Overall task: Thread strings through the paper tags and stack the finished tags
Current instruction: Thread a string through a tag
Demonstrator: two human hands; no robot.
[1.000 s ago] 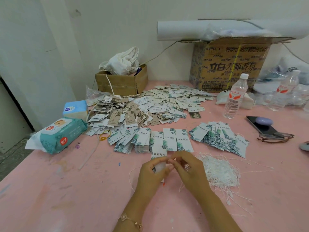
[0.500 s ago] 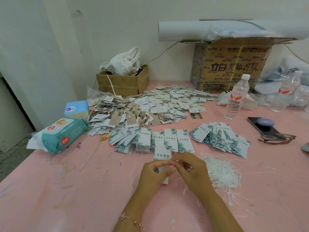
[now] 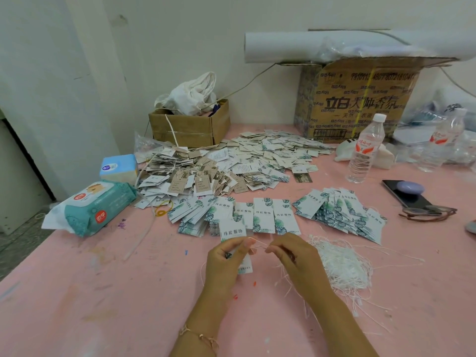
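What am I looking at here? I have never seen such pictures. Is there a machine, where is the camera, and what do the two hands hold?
There is no machine. A person works with bare hands, and one camera worn on the head looks forward and down, so the arms come in from the bottom edge. The left hand grips a paper tag with a green leaf print. The right hand pinches a thin white string that runs across to the left fingertips at the tag. On the pink table a loose pile of strings lies beside the right hand. Rows of the same tags lie behind the hands, and a large heap of tags lies farther back. A water bottle, a phone and a pack of wet wipes are around them.
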